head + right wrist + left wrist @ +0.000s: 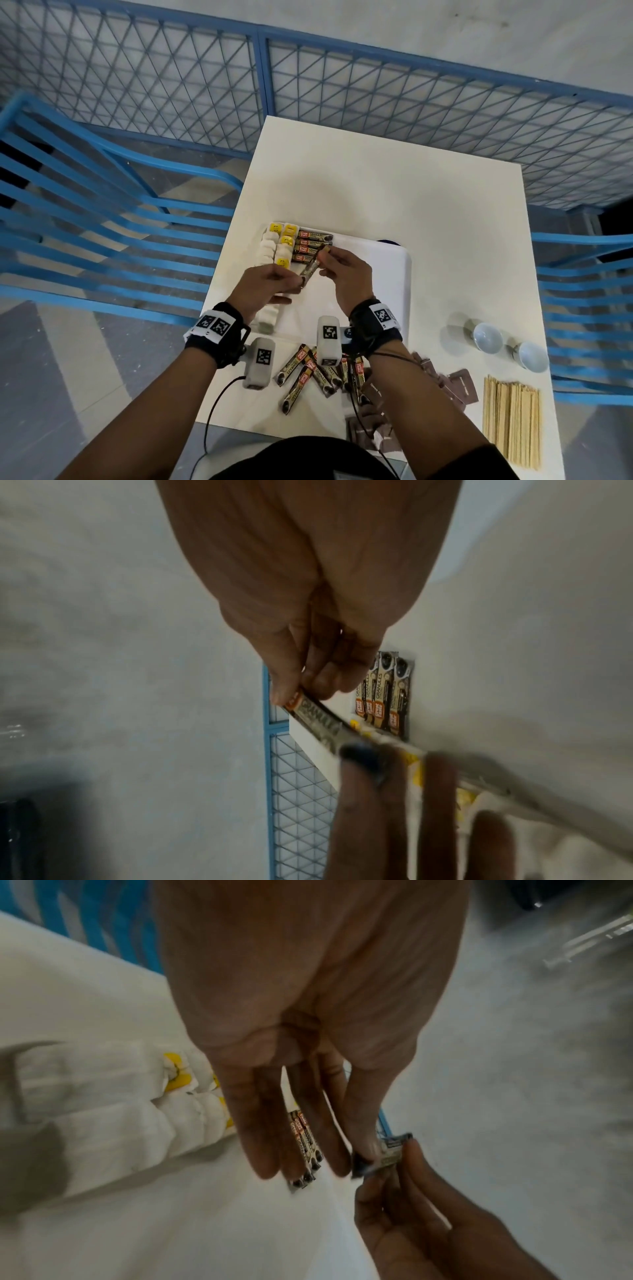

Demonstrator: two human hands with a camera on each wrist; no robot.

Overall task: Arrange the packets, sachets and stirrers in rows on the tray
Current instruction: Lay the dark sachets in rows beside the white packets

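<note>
Past the loose sachets point(310, 375) on the near table point(394, 192), I pinch one coffee sachet point(312, 265) in both grips, left hand point(270, 287) and right hand point(346, 274), above the tray point(383, 274); I'd level it, then lay it flush against the row point(313, 244).
</note>
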